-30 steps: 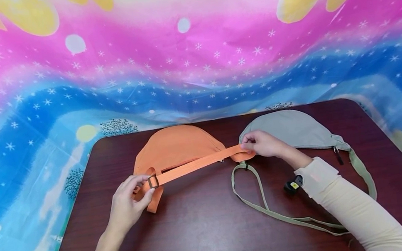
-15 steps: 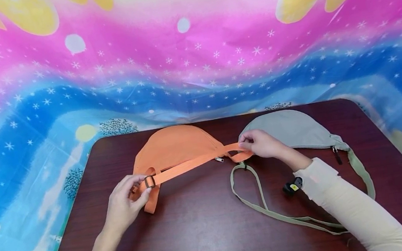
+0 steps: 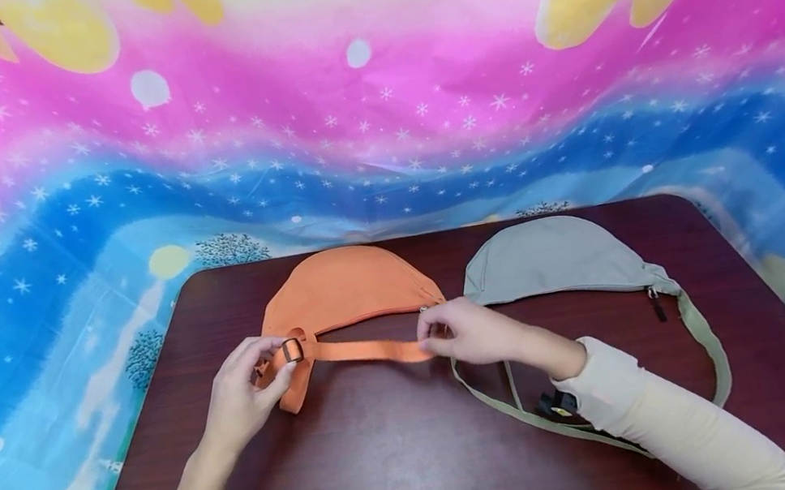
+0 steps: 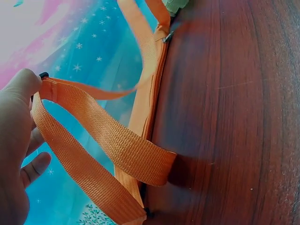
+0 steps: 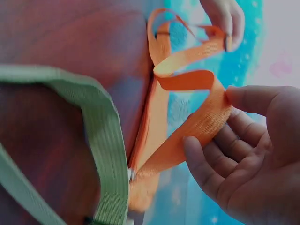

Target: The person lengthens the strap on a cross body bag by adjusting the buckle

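An orange waist bag (image 3: 349, 283) lies at the back of the table, left of centre. My left hand (image 3: 244, 390) pinches the dark slider buckle (image 3: 292, 350) on its orange strap (image 3: 365, 350), in front of the bag's left end. Near the bag's right end, my right hand (image 3: 477, 333) holds the same strap between thumb and fingers. Between the two hands the strap sags a little. In the left wrist view a loop of orange webbing (image 4: 117, 136) hangs from the buckle. The right wrist view shows the strap bending (image 5: 211, 112) at my right fingers.
A grey waist bag (image 3: 549, 258) lies to the right of the orange one. Its green strap (image 3: 708, 337) loops toward the front, partly under my right forearm. The dark red wooden table (image 3: 389, 458) ends at a patterned cloth backdrop (image 3: 377, 116).
My right hand has moved left and nearer to me along with the strap. The strap was stretched straight and now sags. My left hand stays at the buckle.
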Demonstrator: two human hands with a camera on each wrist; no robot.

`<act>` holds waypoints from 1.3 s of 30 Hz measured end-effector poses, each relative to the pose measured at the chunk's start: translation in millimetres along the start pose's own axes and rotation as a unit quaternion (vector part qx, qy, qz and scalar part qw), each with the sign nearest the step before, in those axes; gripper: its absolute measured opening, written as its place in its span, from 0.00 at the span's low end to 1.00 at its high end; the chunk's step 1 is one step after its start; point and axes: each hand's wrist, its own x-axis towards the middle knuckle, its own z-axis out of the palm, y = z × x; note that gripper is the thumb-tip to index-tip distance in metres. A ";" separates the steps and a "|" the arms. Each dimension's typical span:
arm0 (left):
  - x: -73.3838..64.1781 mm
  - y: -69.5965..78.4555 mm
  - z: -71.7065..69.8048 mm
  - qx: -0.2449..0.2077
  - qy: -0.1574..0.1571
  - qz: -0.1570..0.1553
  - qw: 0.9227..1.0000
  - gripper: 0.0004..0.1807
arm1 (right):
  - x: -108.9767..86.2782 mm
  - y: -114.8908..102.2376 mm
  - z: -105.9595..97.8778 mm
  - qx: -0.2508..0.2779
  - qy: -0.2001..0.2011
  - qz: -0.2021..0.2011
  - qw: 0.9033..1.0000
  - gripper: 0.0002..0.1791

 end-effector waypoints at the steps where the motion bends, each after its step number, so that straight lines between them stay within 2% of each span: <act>1: 0.4 0.2 0.5 -0.001 0.000 0.002 1.000 0.21 | -0.5 -1.9 4.5 -0.010 -0.005 -0.009 1.000 0.06; 9: 0.5 3.5 4.4 -0.009 -0.008 0.011 1.000 0.21 | -6.3 -4.9 39.4 -0.089 -0.046 -0.034 0.994 0.05; 15: -1.9 5.9 12.3 -0.009 -0.028 0.019 0.999 0.22 | -7.8 -6.7 49.6 -0.129 -0.086 -0.054 0.986 0.02; 23: -3.1 8.1 19.9 -0.009 -0.029 0.019 0.999 0.21 | -0.3 -12.6 40.6 -0.108 -0.057 -0.045 0.992 0.02; 28: -3.8 10.6 23.8 -0.033 -0.029 -0.014 0.999 0.22 | 10.8 -17.4 34.4 -0.064 -0.018 -0.053 0.996 0.04; 32: -4.0 12.0 28.6 -0.056 -0.031 -0.042 0.997 0.22 | 23.1 -21.1 31.7 0.015 0.030 -0.066 0.997 0.08; 35: -4.3 13.2 32.3 -0.074 -0.032 -0.051 0.995 0.22 | 33.3 -22.6 34.8 0.096 0.076 -0.064 0.990 0.12; 39: -3.3 14.0 36.2 -0.097 -0.027 -0.053 0.994 0.21 | 46.1 -24.3 42.1 0.191 0.123 -0.041 0.973 0.16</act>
